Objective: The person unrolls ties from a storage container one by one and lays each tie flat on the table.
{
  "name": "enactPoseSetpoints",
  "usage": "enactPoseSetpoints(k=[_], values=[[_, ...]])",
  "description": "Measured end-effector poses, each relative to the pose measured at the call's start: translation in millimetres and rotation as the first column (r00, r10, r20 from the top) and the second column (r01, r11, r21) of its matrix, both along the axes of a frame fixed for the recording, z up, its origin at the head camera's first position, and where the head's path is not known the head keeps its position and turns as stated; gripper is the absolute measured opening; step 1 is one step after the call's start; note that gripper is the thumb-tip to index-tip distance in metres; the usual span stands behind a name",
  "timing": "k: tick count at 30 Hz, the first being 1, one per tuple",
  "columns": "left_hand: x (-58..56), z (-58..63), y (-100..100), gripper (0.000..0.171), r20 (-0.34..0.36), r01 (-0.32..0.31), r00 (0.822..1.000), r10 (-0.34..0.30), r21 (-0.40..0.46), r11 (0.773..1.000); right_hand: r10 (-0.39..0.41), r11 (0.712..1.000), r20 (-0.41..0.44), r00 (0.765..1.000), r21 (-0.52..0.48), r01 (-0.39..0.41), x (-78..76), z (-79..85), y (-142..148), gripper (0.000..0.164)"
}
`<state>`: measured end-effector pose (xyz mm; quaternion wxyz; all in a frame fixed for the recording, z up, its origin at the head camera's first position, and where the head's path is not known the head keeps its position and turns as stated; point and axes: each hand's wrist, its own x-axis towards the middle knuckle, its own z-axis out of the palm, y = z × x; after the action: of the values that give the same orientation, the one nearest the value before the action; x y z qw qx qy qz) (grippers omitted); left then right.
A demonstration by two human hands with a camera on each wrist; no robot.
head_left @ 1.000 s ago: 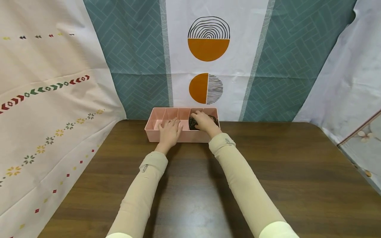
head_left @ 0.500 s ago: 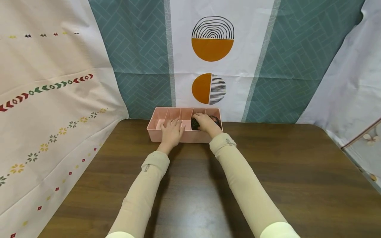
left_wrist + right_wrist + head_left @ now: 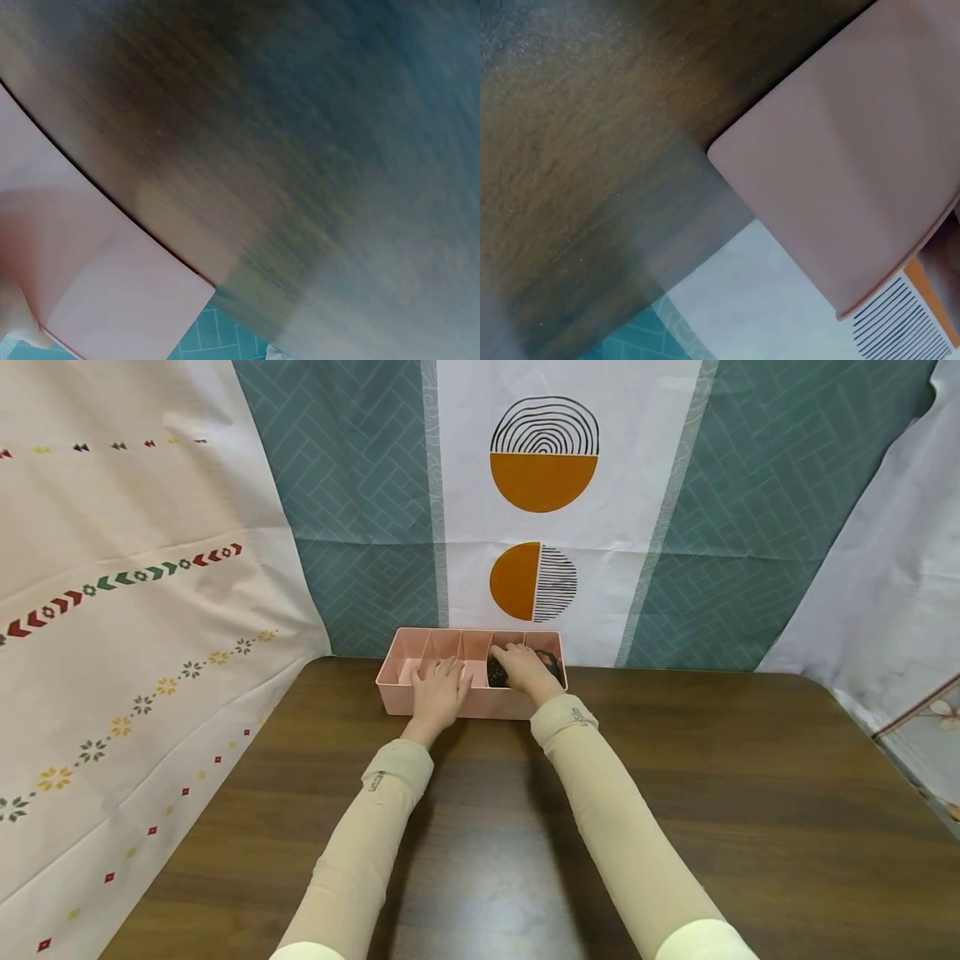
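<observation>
Right fingers (image 3: 501,654), dark item (image 3: 497,676) just beneath, in pink divided box (image 3: 491,703)

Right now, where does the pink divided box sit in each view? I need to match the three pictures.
Head: the pink box is just above the picture's centre, at the far side of the wooden tabletop.
Left wrist: the pink box is in the lower left, cut off by the left and bottom edges.
Right wrist: the pink box is on the right, cut off by the top and right edges.
Shared landmark: the wooden tabletop.
</observation>
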<state>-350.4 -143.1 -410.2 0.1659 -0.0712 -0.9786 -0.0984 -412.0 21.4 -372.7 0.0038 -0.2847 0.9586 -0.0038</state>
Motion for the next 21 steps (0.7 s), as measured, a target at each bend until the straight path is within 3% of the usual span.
enactPoseSetpoints(k=[9,15,21], values=[[-6.3,0.7,5,0.051,0.014,-0.002,1.000,0.003,-0.029,1.000,0.011,0.996,-0.097,0.995,-0.091,-0.020,2.9,2.6,11,0.056],[-4.6,3.5,4,0.049,0.002,-0.010,1.000,0.010,-0.005,1.000,0.022,0.976,-0.104,0.994,-0.211,-0.044,5.9,2.6,12,0.049],[-0.7,2.1,3,0.047,0.001,-0.019,1.000,0.019,0.015,1.000,0.060,0.976,-0.142,0.988,-0.201,-0.088,9.4,1.0,12,0.053]])
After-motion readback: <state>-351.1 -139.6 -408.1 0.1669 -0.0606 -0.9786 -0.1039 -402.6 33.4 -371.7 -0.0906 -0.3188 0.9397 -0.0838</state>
